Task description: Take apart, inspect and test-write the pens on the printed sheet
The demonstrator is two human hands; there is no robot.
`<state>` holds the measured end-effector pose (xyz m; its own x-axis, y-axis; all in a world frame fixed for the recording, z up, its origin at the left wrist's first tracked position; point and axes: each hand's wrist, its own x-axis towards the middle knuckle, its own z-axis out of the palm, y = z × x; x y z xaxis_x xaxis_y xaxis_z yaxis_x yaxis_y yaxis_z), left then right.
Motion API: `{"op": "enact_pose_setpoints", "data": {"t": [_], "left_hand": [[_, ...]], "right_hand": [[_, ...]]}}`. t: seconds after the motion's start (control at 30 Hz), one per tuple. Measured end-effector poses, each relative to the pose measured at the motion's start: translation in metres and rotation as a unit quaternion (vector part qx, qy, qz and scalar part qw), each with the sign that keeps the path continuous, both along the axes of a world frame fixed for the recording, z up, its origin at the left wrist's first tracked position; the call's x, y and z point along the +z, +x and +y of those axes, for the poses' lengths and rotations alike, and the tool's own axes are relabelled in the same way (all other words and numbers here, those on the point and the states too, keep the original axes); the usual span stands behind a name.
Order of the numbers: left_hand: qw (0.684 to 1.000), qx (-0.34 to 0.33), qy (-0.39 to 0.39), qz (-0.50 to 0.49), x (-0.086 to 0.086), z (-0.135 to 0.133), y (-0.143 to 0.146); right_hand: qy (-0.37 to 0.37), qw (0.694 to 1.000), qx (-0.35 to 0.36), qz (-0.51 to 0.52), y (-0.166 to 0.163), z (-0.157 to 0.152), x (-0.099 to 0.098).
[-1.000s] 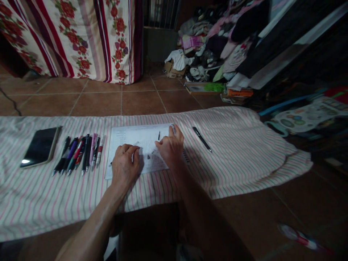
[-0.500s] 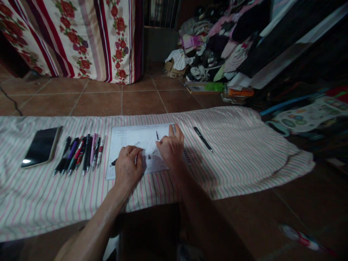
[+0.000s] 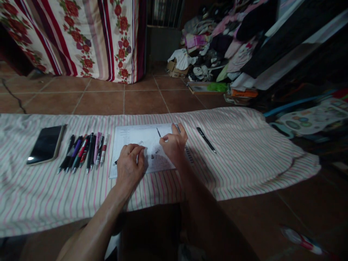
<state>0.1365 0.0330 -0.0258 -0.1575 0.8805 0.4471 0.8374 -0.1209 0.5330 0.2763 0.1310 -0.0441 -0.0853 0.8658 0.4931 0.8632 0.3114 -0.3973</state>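
A white notebook page (image 3: 136,139) lies on the striped cloth (image 3: 239,152). My left hand (image 3: 129,165) rests closed on the page's lower part, curled over a dark pen part whose end pokes out at its left. My right hand (image 3: 174,145) is pinched on a thin dark refill (image 3: 158,132) that points up and left over the page. Small loose pen pieces (image 3: 153,155) lie on the paper between my hands.
A row of several pens (image 3: 84,152) lies left of the page, with a black phone (image 3: 46,144) beyond them. One black pen (image 3: 206,139) lies to the right. Tiled floor, a floral bedsheet (image 3: 81,36) and a heap of clothes (image 3: 217,47) are behind.
My right hand has lifted slightly and tilted the thin refill leftward. My left hand has shifted a little to the right on the page. The camera view has drifted slightly.
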Motion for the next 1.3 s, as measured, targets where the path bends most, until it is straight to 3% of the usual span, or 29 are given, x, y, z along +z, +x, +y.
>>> {"op": "enact_pose_setpoints", "data": {"t": [0.13, 0.3, 0.5, 0.67, 0.83, 1.1, 1.3], "left_hand": [[0.997, -0.008, -0.006, -0.074, 0.001, 0.003, 0.003], [0.986, -0.041, -0.037, -0.157, 0.001, 0.006, 0.009], [0.972, -0.052, -0.067, -0.22, 0.002, 0.008, 0.018], [0.974, -0.022, -0.076, -0.21, -0.001, 0.012, 0.016], [0.98, 0.017, -0.092, -0.173, -0.004, 0.014, 0.008], [0.99, 0.018, -0.093, -0.106, 0.0, 0.018, 0.007], [0.994, 0.028, -0.103, -0.033, -0.005, 0.022, 0.003]], "right_hand": [[-0.053, 0.988, -0.03, 0.144, 0.001, 0.009, 0.004], [-0.111, 0.958, 0.035, 0.26, 0.007, 0.008, 0.013], [-0.229, 0.886, 0.109, 0.389, 0.006, -0.006, 0.021], [-0.229, 0.852, 0.092, 0.462, 0.008, -0.011, 0.031], [-0.247, 0.797, 0.061, 0.548, 0.021, -0.007, 0.036], [-0.248, 0.701, 0.067, 0.665, 0.046, -0.002, 0.032], [-0.255, 0.671, 0.071, 0.693, 0.048, -0.004, 0.037]]}}
